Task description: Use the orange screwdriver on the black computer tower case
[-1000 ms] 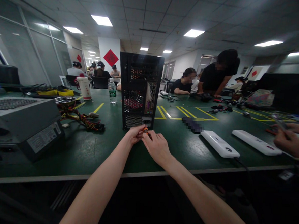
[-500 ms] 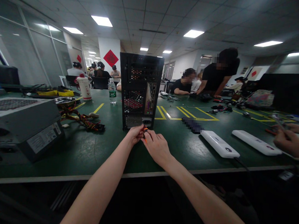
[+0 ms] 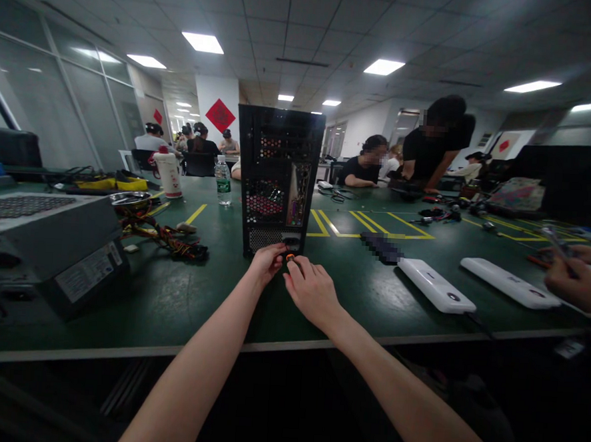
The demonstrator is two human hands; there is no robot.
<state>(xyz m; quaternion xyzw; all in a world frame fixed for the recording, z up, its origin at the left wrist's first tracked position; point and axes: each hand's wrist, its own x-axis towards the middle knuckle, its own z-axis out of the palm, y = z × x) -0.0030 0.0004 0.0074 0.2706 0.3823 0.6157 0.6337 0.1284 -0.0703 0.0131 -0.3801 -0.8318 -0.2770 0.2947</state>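
A black computer case [image 3: 269, 229] stands upright on the green table, its back panel with mesh vents and ports facing me. Close to its bottom edge, my left hand [image 3: 266, 264] is closed, thumb and fingertips pinched together; whatever is in them is too small to name. My right hand [image 3: 314, 289] is wrapped round an orange-and-black handle [image 3: 290, 257] that looks like a screwdriver, mostly covered by the fingers. The two hands are side by side, with a narrow gap between the fingertips.
On the left sits a grey power supply [image 3: 38, 245] with bundled cables [image 3: 174, 240]. A water bottle [image 3: 222, 180] and a white flask [image 3: 168, 173] stand behind. White power banks [image 3: 436, 286] and a blurred dark object lie right. A co-worker's hands [image 3: 580, 278] are at the far right.
My hands have drawn slightly apart, and more of the orange handle top shows between them. The computer case stands in the same place.
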